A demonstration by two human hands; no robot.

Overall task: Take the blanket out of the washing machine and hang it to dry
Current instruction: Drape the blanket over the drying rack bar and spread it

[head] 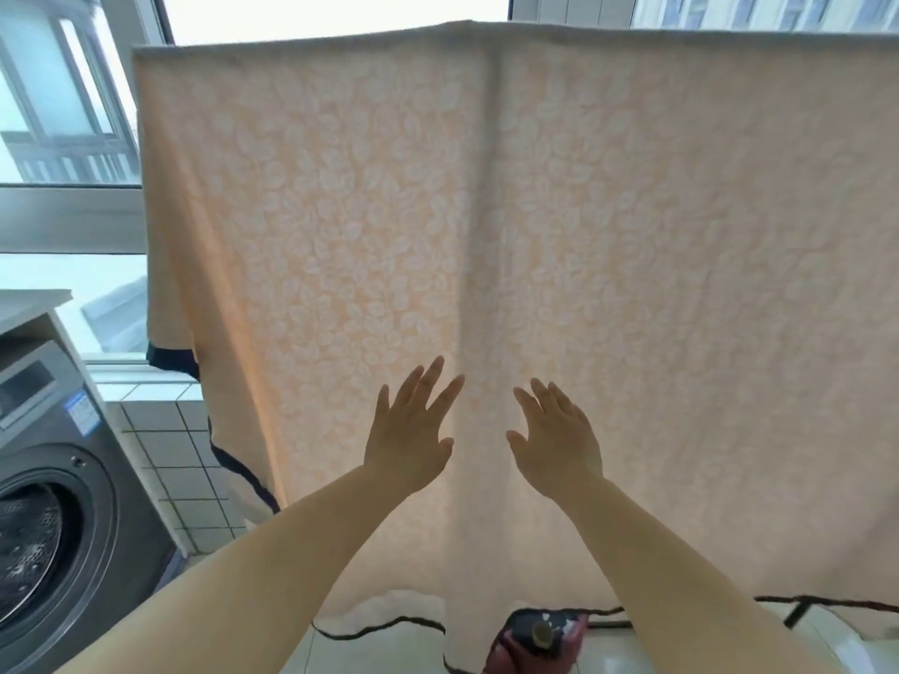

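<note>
A large peach blanket [486, 211] with a pale leaf pattern and a dark trim hangs spread over a high rail in front of the window, reaching almost to the floor. My left hand [411, 432] and my right hand [557, 437] are raised side by side before its lower middle, fingers straight and spread, on either side of a vertical crease. Whether the palms touch the cloth I cannot tell. Neither hand holds anything. At the lower left stands the grey washing machine [58, 479] with its round door [44, 542] showing the drum.
A white tiled ledge [165, 430] runs under the window beside the machine. A slippered foot [535, 639] shows on the light floor tiles below the blanket's hem. Dark legs of a rack [798, 612] stand at the lower right.
</note>
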